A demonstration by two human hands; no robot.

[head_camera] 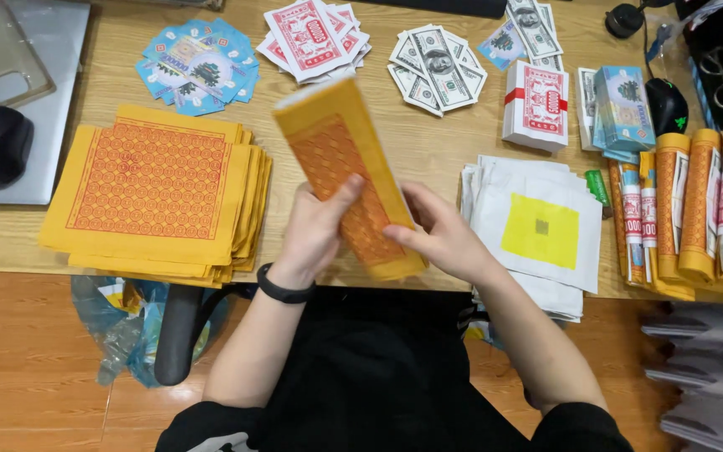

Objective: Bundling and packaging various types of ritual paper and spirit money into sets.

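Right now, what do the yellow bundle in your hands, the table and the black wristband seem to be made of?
The yellow bundle looks like thin matte paper: stacked sheets, folded, with orange print. The table seems wood or wood-look laminate: pale grain lines, smooth, faintly shiny. The wristband on the left hand looks like matte black rubber or silicone, though that is hard to tell.
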